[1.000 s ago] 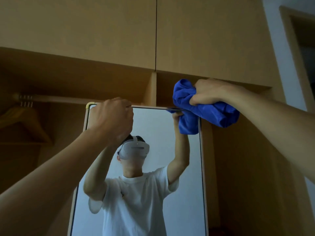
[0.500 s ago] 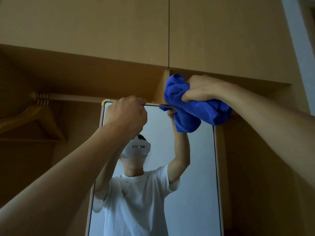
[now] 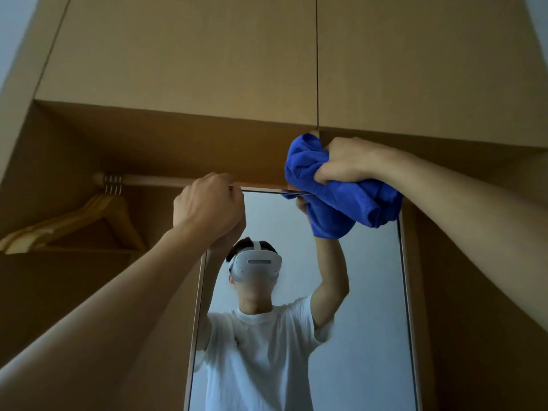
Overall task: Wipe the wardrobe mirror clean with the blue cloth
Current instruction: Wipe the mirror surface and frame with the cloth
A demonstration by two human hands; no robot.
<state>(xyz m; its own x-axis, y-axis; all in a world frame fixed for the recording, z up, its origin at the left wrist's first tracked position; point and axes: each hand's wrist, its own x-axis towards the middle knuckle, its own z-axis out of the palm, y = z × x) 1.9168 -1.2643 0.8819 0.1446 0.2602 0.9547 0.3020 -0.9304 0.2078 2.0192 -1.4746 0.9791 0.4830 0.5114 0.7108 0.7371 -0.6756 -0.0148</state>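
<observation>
Since a moment ago, the left hand (image 3: 209, 207) has been slid left along the top of the mirror (image 3: 370, 292), so the top left corner is now hidden behind it.
Its fingers are curled tight round the thin top edge of the mirror, and the arm is stretched up from the near left. The blue cloth (image 3: 332, 203) is squeezed in the right hand (image 3: 345, 160), with the fingers bent shut into it, and that arm is reached up from the near right. The blue cloth is bunched in a lump at the top edge of the mirror, close to the right corner, with folds hung down over the glass. Wooden hangers (image 3: 98, 215) are hung on a rail (image 3: 154, 181) at the far left.
</observation>
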